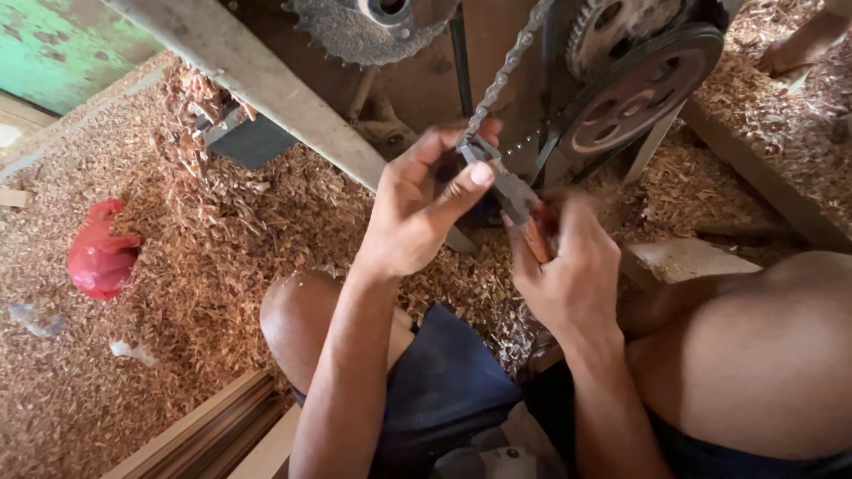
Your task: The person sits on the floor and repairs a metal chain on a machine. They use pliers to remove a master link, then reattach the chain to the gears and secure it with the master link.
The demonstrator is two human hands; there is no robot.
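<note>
Below the toothed sprocket (368, 27), the left hand (413, 208) pinches the stiff, likely greasy steel roller chain (506, 71); the right hand (572, 266) grips orange-handled pliers (519, 200) at its loose end.

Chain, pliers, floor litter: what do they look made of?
Chain: dull grey metal links, probably steel, unpainted.
Pliers in the right hand: dark metal jaws, orange grips, likely plastic or rubber.
Floor litter: reddish-brown wood shavings, curled and flaky.
The left hand pinches the chain end.
</note>
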